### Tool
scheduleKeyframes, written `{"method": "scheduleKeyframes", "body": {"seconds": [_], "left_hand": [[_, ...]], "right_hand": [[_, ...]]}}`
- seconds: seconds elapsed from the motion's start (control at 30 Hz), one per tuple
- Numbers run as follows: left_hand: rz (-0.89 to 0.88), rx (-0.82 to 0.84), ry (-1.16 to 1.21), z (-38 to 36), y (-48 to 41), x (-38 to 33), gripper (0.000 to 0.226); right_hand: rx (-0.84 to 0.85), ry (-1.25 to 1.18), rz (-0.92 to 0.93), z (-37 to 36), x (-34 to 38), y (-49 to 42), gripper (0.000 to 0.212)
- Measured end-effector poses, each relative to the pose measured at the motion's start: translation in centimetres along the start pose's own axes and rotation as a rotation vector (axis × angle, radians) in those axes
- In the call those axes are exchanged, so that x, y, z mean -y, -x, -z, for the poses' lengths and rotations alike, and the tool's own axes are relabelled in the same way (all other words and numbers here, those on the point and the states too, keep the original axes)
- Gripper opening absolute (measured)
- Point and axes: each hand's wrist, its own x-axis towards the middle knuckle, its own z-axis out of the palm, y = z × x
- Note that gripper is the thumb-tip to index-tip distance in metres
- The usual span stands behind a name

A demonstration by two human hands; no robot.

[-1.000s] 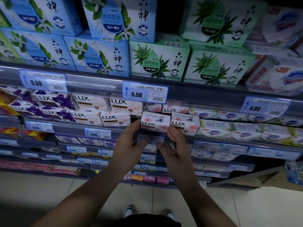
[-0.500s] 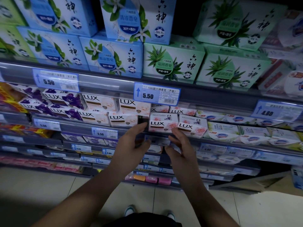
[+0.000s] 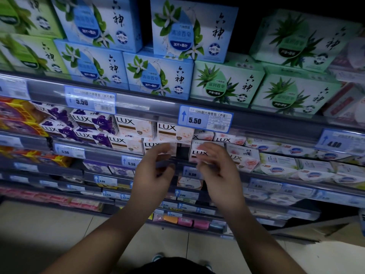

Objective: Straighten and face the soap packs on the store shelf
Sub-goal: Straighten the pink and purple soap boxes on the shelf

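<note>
Soap packs: rows of LUX packs (image 3: pixel 201 154) line the middle shelf (image 3: pixel 110 153), stacked two high, with a dark gap between the cream pack (image 3: pixel 156 146) and the pink rose pack at centre
Head view, left hand: the left hand (image 3: pixel 154 173) hovers at the shelf lip just below the cream pack, fingers (image 3: pixel 161 150) loosely curled and apart, clamped on nothing that can be made out; motion blur hides whether the tips touch the pack
Head view, right hand: the right hand (image 3: pixel 219 171) is raised in front of the pink rose pack, fingers (image 3: pixel 212 150) spread and apart, holding nothing; contact with the pack cannot be told
Neighbours: a second rose pack (image 3: pixel 244 160) sits just beside it, angled off the row; purple LUX packs (image 3: pixel 94 123) stand to the left
Price tag: a blue 5.50 label (image 3: pixel 205 119) hangs on the rail above
Risk, toppling: the packs are light and stacked; a hard nudge would likely slide an upper pack off its partner or over the low lip to the floor (image 3: pixel 59 230)
Risk, gap: pushing sideways into the open gap could twist the facing rather than square it
Risk, tag: a lifted knuckle may knock the label loose
</note>
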Motion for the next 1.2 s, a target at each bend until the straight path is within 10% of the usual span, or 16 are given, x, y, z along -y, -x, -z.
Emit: {"method": "scheduleKeyframes", "body": {"seconds": [0.27, 0.7, 1.2], "left_hand": [[0.030, -0.037, 0.009, 0.7, -1.2, -0.4, 0.071], [-0.050, -0.081, 0.214, 0.9, -0.1, -1.6, 0.018], [-0.013, 0.031, 0.388, -0.9, 1.2, -3.0, 0.033]], "right_hand": [[-0.016, 0.092, -0.022, -2.8, 1.6, -4.1, 0.038], [-0.038, 0.030, 0.073, 0.2, 1.5, -2.0, 0.021], [-0.037, -0.102, 0.019, 4.0, 0.1, 2.0, 0.027]]}}
